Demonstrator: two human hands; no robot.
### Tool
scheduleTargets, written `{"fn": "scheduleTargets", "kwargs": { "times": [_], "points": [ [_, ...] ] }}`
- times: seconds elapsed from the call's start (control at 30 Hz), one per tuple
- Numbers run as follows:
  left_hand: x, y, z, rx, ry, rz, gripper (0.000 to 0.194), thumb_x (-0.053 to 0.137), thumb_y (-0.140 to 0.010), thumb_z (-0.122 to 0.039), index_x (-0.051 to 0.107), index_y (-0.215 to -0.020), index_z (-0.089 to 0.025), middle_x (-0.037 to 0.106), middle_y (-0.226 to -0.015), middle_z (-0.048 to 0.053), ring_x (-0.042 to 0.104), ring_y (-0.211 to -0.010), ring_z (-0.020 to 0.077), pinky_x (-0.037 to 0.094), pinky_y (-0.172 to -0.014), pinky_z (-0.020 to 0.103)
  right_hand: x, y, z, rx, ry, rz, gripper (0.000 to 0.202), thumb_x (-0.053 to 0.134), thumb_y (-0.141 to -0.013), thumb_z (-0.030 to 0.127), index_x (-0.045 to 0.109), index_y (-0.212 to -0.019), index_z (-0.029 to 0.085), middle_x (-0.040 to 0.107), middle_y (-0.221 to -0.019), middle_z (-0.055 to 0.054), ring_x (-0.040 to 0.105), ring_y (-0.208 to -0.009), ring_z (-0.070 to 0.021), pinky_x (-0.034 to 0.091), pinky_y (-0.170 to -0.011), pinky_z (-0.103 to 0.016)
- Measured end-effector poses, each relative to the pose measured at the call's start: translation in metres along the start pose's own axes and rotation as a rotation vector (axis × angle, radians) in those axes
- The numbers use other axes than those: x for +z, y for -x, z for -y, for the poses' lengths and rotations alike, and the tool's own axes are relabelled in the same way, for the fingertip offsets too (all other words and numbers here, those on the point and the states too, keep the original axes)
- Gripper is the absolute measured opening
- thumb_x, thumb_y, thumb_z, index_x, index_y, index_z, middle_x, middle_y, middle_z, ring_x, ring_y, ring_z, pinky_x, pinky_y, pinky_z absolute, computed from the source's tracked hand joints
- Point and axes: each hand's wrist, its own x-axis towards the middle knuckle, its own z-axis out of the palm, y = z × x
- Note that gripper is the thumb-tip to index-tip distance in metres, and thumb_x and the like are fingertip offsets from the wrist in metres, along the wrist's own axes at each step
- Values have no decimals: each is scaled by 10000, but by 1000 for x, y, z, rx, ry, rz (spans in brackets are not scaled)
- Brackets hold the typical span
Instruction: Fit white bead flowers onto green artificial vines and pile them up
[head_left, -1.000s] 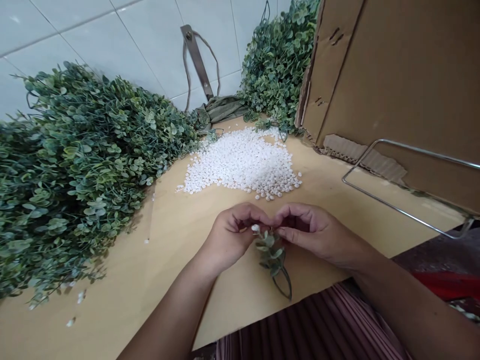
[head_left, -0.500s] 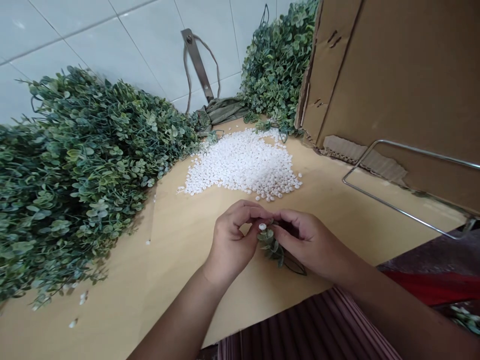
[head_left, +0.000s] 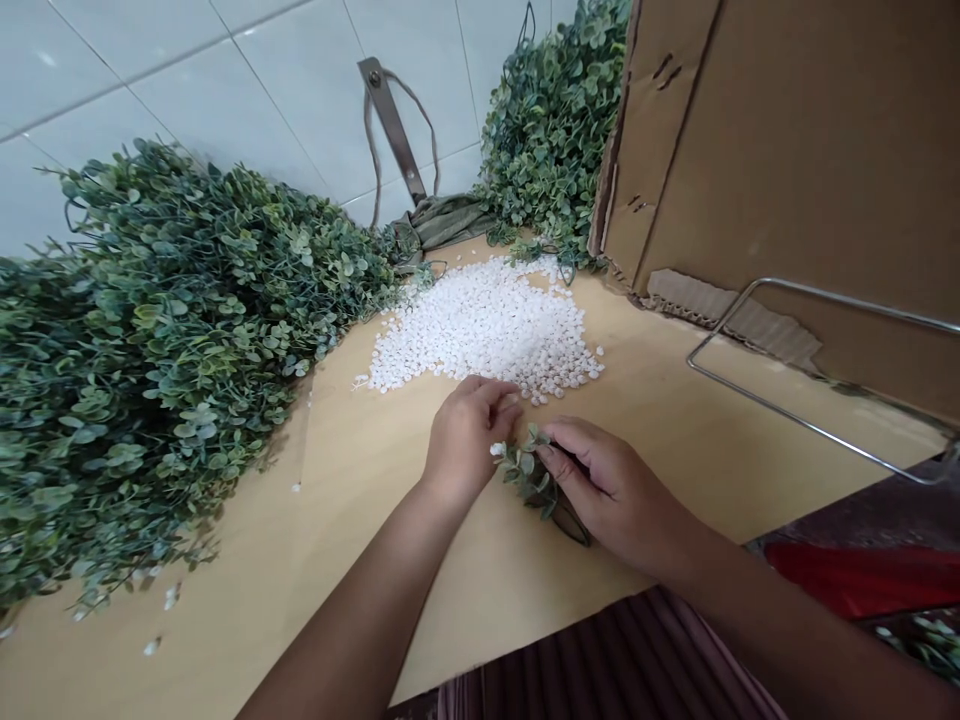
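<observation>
1 sprig [head_left: 527, 468] in rt. hand [head_left: 604, 485]

Looks like a makeshift craft workroom, judging by the loose heap of white pieces [head_left: 484, 325] on a tan work surface [head_left: 360, 460], greenery [head_left: 195, 290] massed left of the heap, a tiled wall [head_left: 281, 85] behind it and torn cardboard [head_left: 795, 150] to its right.

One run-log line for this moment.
left hand: near pile of white pieces, grip unclear | right hand: pinching leafy sprig | white bud: on sprig
</observation>
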Motion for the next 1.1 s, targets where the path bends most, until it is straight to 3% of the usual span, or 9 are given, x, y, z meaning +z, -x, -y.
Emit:
{"fn": "scheduleTargets", "kwargs": {
  "times": [0.13,0.33,0.5,0.67,0.87,1.1],
  "points": [
    [2,-5,0,19,-100,-5,125,566,-734,-160,679,-778,-194,620,-786,35,545,-697,148,426,-652,277,0,1,-2,32,-16,-6,187,384,-862,202,498,-715,181,527,-669,-33,484,-649,-159,393,-588,-278],
    [-7,0,-4,-247,416,37,130,641,-684,-239,653,-775,-148,623,-644,5,543,-592,111,429,-583,233,-1,2,-3,94,-51,-54,251,365,-883,260,434,-652,190,455,-607,0,438,-575,-134,357,-534,-255],
    [-11,11,-18,-318,639,100,140,713,-605,-218,673,-711,-137,629,-600,2,531,-549,96,427,-543,220,-1,1,-1,96,-34,-54,266,356,-889,277,404,-640,198,415,-584,16,413,-553,-126,333,-514,-244],
    [-12,14,-24,-309,689,148,141,698,-613,-154,730,-750,-168,683,-738,28,593,-710,129,469,-681,250,-1,1,0,81,-57,-55,318,376,-885,286,327,-582,203,347,-538,38,362,-513,-109,296,-485,-234],
    [-13,17,-23,-253,647,164,155,678,-644,-143,750,-775,-185,628,-665,14,552,-651,116,456,-633,235,-3,2,-1,119,-81,-38,287,411,-854,265,407,-577,188,351,-539,37,370,-527,-109,304,-493,-235],
    [-10,18,-26,-336,680,185,148,680,-636,-130,743,-758,-183,665,-675,9,561,-625,110,457,-644,245,-4,3,-3,156,-115,-60,264,429,-847,271,482,-607,176,416,-541,32,412,-524,-110,334,-495,-228]
  ]
}}
